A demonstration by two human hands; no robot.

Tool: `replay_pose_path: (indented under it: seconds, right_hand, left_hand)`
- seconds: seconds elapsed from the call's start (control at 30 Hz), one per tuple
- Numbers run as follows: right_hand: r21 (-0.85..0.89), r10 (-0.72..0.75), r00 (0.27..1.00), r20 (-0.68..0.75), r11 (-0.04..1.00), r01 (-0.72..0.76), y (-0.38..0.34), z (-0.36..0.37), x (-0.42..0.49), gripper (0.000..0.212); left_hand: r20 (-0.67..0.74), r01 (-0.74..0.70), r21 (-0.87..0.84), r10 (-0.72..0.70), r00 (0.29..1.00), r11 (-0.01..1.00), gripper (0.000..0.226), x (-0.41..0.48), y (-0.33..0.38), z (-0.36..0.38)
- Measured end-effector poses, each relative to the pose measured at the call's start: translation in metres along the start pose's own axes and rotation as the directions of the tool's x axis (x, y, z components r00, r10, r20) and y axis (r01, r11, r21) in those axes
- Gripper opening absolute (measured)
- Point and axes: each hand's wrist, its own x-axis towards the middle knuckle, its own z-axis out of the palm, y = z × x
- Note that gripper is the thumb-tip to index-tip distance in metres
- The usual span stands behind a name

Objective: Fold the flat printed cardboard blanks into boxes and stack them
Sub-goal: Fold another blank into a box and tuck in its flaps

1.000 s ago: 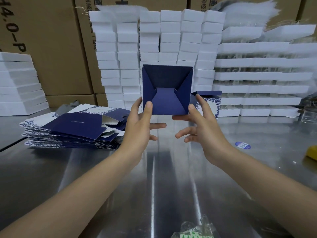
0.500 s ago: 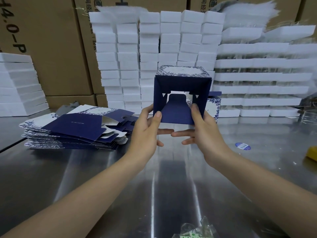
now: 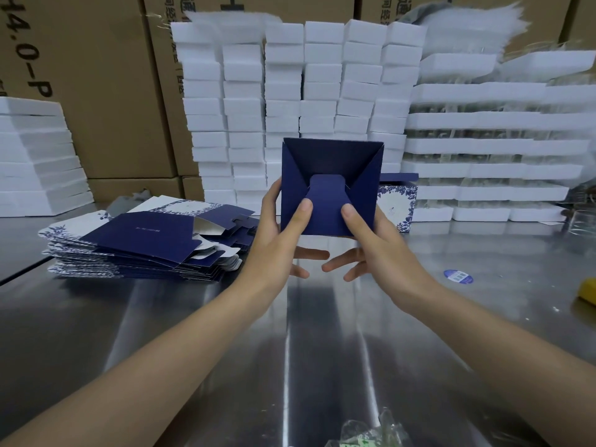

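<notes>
I hold a dark blue box up over the steel table, its folded bottom flaps facing me. My left hand grips its left side, thumb pressing on the centre tongue flap. My right hand grips the right side, thumb on the same flap. A pile of flat blue-and-white printed blanks lies to the left. One finished box with a floral side stands behind my right hand, partly hidden.
Stacks of white foam blocks and white trays line the back, with brown cartons behind. A blue sticker, a yellow object at the right edge and a crumpled plastic bag lie on the steel table.
Half a second ago the box's bottom was open with the flap hanging; now the flaps are folded shut and both thumbs press the tongue in. The box sits slightly lower.
</notes>
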Motion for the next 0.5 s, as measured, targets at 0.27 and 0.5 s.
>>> replay_pose_path:
  seconds: [0.27, 0.5]
  right_hand:
    - [0.008, -0.026, 0.999, -0.042, 1.000, 0.027, 0.012, -0.002, 0.005, 0.071]
    - [0.011, -0.058, 0.998, -0.030, 0.998, 0.059, 0.011, -0.002, 0.005, 0.066]
  left_hand:
    - [-0.034, -0.076, 0.041, 0.077, 0.996, 0.996, 0.055, 0.003, -0.010, 0.001]
    - [-0.020, -0.088, 0.056, 0.090, 0.996, 0.994, 0.050, 0.005, -0.012, 0.001]
